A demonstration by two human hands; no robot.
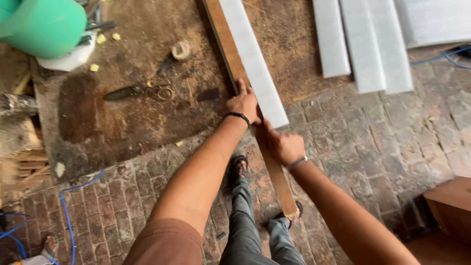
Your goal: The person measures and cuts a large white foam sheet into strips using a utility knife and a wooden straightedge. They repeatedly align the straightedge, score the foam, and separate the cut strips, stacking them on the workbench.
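The person stands over a worn brown board (122,113) laid on the brick floor (373,147) and works a long wooden plank (230,54) that runs from 12 o'clock down to 6 o'clock across the view. A white strip (255,68) lies along the plank's 3 o'clock edge, touching it.

Step in hand, as judged: positioning or steadying the plank against the white strip.

- The left hand (243,104) presses flat on the plank, fingers spread and extended, not closed around anything.
- The right hand (283,146) grips the plank lower down, toward 5 o'clock, with fingers curled over its edge.

The next move probably calls for keeping both edges flush while the lower end, near the person's feet, stays put; a slip there would skew the line.

Count:

- Wooden plank: one.
- White strip beside it: one.
- White panels (363,44) at 1 o'clock, side by side: at least three, with a wider sheet at the corner.
- Scissors (140,91) at 10 o'clock: one pair.
- Tape roll (181,49) at 11 o'clock: one.
- Green drum (41,24) at the 10 o'clock corner: one.
- Blue cable (68,206) at 8 o'clock: one run; another shows at 2 o'clock.
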